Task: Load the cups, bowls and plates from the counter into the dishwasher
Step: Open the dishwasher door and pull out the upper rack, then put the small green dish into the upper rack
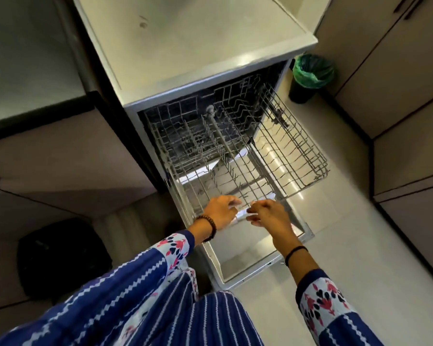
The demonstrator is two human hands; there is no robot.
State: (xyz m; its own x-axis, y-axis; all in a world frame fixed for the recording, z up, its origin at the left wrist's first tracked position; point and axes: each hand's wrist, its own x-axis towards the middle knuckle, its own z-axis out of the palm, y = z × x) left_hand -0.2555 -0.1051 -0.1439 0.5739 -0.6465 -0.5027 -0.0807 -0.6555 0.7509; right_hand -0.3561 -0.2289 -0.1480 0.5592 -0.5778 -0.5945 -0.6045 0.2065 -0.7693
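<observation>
Two hands at the front edge of a pulled-out dishwasher rack.

The left hand and right hand curl their fingers on the front rim of the grey wire rack of the white dishwasher, whose door lies open below; one green-lined black bin stands at the right.

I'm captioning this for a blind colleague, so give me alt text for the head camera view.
Seen from above, a person's left hand and right hand reach to the front edge of an empty wire rack pulled out of an open dishwasher. A green-lined bin stands on the floor beside it.
</observation>
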